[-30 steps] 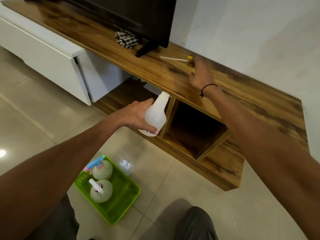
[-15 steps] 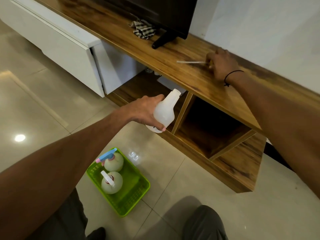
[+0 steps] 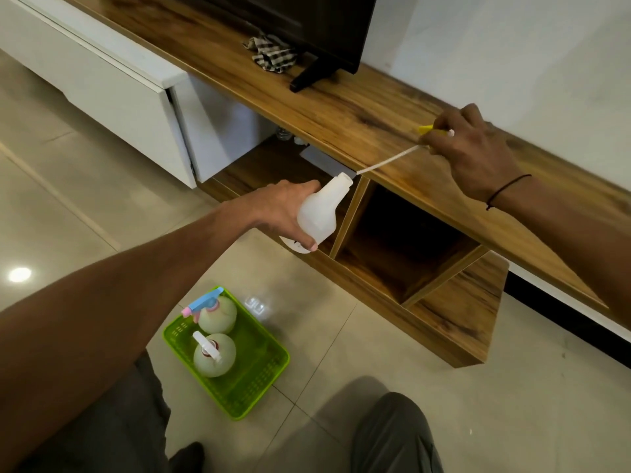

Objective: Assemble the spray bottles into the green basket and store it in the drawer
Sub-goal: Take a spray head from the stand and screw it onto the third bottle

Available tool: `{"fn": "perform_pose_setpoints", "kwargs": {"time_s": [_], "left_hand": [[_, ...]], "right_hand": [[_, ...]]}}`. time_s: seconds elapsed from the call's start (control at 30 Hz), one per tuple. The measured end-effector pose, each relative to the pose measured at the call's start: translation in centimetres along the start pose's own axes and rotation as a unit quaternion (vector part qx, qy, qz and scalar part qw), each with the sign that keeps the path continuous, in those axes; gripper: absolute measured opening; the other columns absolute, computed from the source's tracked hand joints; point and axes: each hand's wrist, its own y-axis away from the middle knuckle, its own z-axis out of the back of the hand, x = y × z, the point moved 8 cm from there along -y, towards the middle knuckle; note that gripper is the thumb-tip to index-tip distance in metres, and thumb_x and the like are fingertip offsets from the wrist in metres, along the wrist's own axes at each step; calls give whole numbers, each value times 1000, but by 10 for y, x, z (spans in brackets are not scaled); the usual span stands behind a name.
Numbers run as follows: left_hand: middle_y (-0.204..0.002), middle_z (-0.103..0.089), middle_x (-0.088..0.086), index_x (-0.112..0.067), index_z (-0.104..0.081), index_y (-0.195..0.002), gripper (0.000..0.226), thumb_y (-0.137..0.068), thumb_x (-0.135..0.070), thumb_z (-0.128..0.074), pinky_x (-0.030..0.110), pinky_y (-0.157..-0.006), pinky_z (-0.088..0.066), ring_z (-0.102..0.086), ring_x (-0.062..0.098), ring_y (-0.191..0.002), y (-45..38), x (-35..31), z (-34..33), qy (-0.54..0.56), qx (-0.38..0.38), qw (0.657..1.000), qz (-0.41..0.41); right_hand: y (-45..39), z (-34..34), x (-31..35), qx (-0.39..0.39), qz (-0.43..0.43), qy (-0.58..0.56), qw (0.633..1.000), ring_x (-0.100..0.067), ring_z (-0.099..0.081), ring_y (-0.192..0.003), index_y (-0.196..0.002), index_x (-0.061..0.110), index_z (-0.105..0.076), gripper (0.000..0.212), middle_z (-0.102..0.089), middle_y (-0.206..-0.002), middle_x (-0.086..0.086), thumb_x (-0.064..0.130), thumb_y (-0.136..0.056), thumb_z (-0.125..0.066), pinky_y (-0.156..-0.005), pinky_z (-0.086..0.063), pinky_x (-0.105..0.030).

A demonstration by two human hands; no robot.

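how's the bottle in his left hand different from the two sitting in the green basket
The held bottle has a bare open neck, while both basket bottles carry spray heads, one white, one blue and pink. The left hand holds the held bottle tilted in the air; the basket bottles stand upright in the green basket on the floor. All three are pale, round-bodied plastic.

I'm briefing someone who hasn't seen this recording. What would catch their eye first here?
The two hands in mid-frame: the left hand grips an uncapped white bottle, while the right hand holds a yellow sprayer head over the wooden shelf, its dip tube slanting toward the bottle's neck. Below on the floor, a bright green basket holds two assembled spray bottles.
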Motion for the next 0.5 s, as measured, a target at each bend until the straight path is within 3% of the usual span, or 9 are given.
{"fn": "perform_pose_setpoints", "kwargs": {"time_s": [0.17, 0.3, 0.5], "left_hand": [[-143, -54, 3, -29, -36, -146, 104, -65, -59, -92, 46, -94, -54, -55, 28, -127, -3, -11, 1, -24, 4, 1000, -8], [-144, -54, 3, -29, -36, -148, 105, -65, -60, -92, 46, -93, -52, -54, 28, -128, -3, -14, -3, -44, 16, 999, -9], [-143, -55, 3, -31, -37, -146, 103, -65, -63, -90, 47, -92, -52, -55, 29, -128, -3, -20, -5, -83, 24, 996, -21]], "right_hand": [[9, 5, 9, 2, 8, 19, 1000, -45, -49, -115, -122, 14, -66, 24, -55, -123, -20, 11, -100, -58, -69, -48, -50], [9, 10, 12, 5, 14, 36, 999, -46, -48, -117, -125, 13, -65, 25, -54, -127, -21, 10, -102, -59, -78, -50, -58], [9, 13, 14, 3, 32, 62, 998, -45, -48, -118, -125, 14, -65, 23, -53, -127, -21, 12, -103, -57, -83, -47, -59]]}}
